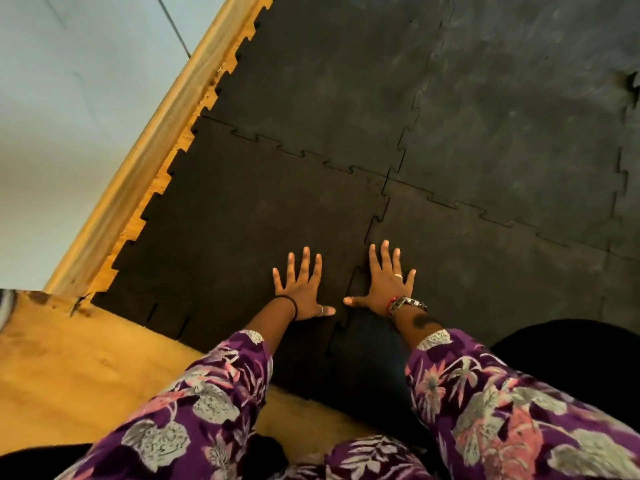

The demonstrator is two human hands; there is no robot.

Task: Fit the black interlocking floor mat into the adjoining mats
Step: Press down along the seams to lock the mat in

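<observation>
A black interlocking floor mat lies on the wooden floor at the near left, its toothed edges meeting the far mat and the mat to its right. My left hand presses flat on the near-left mat, fingers spread. My right hand lies flat with fingers spread across the toothed seam between the two near mats. That seam looks slightly raised and gapped near my hands; farther along it sits flush.
A wooden skirting board and pale wall run along the left. Bare wooden floor lies in front of the mats. More joined black mats cover the floor to the right and beyond.
</observation>
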